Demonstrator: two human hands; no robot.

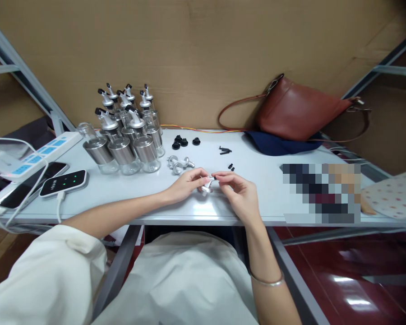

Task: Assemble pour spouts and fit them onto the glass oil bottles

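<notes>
Near the table's front edge, my left hand (188, 184) is closed on a silver pourer spout (207, 186). My right hand (241, 193) pinches a small black tip (214, 178) at the spout's narrow end; my fingers partly cover it. Just beyond my left hand lie several loose silver spouts (178, 165). Farther back are several black ribbed stoppers (184, 142). Thin black strips (225, 150) and tiny black caps (231, 167) rest beyond my right hand.
Several glass bottles (122, 151) with steel sleeves stand at the back left, most topped with pourers. A power strip (42, 153), a phone (34, 185) and a white-edged device (64, 183) lie left. A brown bag (299, 108) sits on dark blue cloth (280, 145) at the back right.
</notes>
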